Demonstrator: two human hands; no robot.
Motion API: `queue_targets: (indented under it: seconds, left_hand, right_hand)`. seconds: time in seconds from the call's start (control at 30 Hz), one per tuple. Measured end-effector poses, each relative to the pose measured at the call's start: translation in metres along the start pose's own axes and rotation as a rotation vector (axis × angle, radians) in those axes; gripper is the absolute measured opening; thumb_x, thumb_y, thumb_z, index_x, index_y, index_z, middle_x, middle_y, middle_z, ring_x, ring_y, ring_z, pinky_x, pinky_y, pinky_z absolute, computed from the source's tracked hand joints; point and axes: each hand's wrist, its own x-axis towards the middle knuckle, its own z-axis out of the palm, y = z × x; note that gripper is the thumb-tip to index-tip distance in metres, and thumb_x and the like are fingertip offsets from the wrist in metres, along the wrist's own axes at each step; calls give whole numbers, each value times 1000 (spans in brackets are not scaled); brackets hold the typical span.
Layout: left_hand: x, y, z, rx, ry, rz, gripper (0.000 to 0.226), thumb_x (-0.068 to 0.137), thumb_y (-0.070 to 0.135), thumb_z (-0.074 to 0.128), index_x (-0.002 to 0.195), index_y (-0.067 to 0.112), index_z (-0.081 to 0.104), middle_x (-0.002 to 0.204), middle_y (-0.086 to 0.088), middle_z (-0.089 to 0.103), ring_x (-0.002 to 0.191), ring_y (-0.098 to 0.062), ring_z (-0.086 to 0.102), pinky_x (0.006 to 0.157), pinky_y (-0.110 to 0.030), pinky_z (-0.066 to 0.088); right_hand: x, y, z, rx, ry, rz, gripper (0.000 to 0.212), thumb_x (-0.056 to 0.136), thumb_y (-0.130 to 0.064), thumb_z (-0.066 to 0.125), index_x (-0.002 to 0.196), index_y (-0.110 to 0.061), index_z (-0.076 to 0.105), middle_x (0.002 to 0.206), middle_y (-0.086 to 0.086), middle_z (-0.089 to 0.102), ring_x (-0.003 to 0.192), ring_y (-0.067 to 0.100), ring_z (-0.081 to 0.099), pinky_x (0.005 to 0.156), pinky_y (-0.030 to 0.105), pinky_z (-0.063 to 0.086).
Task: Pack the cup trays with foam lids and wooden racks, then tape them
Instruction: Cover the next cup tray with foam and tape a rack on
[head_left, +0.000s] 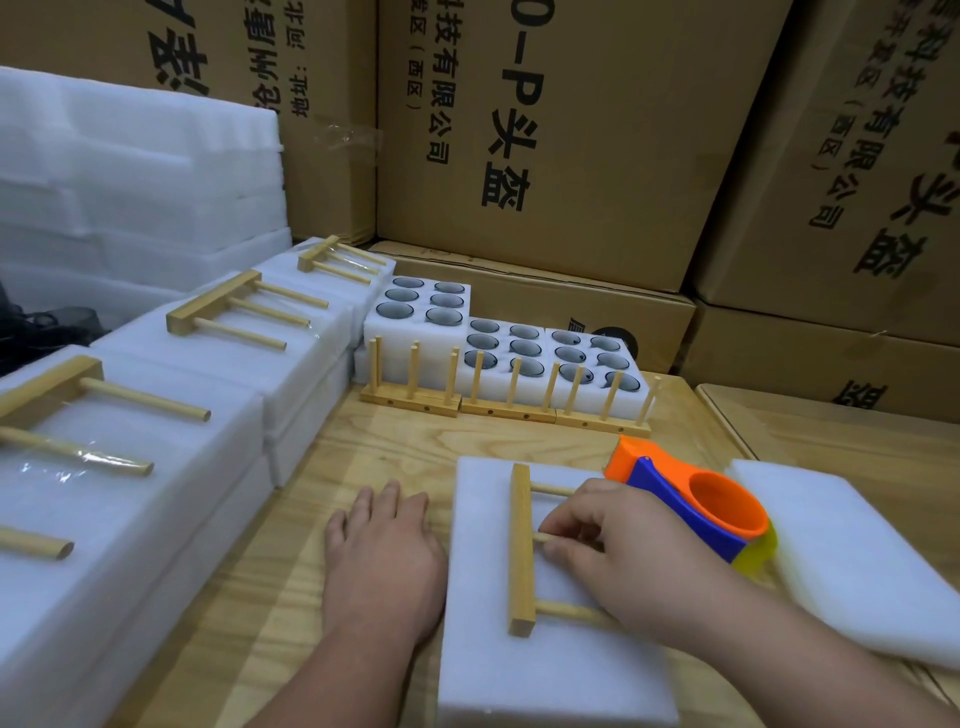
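A white foam lid (550, 665) covers a tray at the near middle of the wooden table. On it lies a wooden rack (521, 551), bar to the left, pegs pointing right. My right hand (628, 556) rests on the rack's pegs, fingers pinching the middle peg. My left hand (387, 556) lies flat on the table, fingers apart, touching the lid's left edge. An orange, blue and yellow tape dispenser (696, 509) sits just right of my right hand. Farther back stand open foam trays with dark cups (540, 343) and several upright wooden racks (509, 405).
Packed foam trays with taped racks on top (156, 415) line the left side. Loose foam lids (852, 561) lie at the right. A tall stack of foam sheets (130, 171) is at the back left. Cardboard boxes (545, 130) wall off the back and right.
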Motion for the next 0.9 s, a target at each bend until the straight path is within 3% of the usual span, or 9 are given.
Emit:
queue_targets:
  seconds: [0.17,0.4,0.5,0.63,0.7,0.77,0.83,0.9]
  left_hand:
    - [0,0,0,7,-1,1,50,102,34,30,152,38,37,168,8,22,155,-19,14,124,-44,12]
    - [-1,-1,0,2,-3,-3,51,103,35,29,153,38,35,168,9,20,156,-18,12,124,-44,11]
    - [0,-1,1,-1,-4,-4,50,103,35,29,153,38,36,168,9,20,156,-18,12,124,-43,11]
    - [0,-2,3,-7,2,-7,51,103,35,29,153,39,36,168,9,21,156,-18,13,124,-43,12]
    - [0,-2,3,-6,8,-5,51,102,36,29,152,39,37,168,9,22,155,-18,15,124,-44,12]
    - [0,-2,3,-4,7,-2,51,102,35,28,152,39,37,167,9,23,155,-18,15,124,-44,13]
    - [0,-2,3,-11,3,-4,51,102,35,29,152,39,37,167,9,23,155,-18,15,124,-44,12]
    - [0,-2,2,-9,-2,-6,51,102,35,29,153,39,37,168,9,22,155,-18,15,124,-44,12]
  right_hand:
    - [-1,-2,2,49,-5,-21,6,92,-40,71,86,-42,72,94,-19,62,93,-7,56,77,17,51]
    - [-4,1,-2,40,-7,-38,5,91,-46,70,93,-42,73,95,-23,61,95,-10,55,71,13,46]
    - [2,12,-20,38,99,-2,8,91,-44,69,84,-41,70,89,-22,64,91,-8,56,72,13,43]
    - [16,42,-45,-168,251,181,11,91,-47,64,89,-38,58,95,-16,64,85,3,57,68,26,45]
    - [20,61,-52,-297,184,365,25,90,-53,63,94,-33,50,96,-9,63,85,13,59,67,32,50]
    - [22,75,-54,-403,71,503,40,86,-59,64,91,-22,53,87,-5,64,79,14,62,64,31,53]
    - [23,85,-52,-441,-6,531,42,85,-62,64,87,-21,56,78,-3,65,72,13,63,57,29,48]
    - [23,90,-47,-450,-67,513,40,86,-64,61,87,-24,55,80,-5,64,75,12,62,64,30,49]
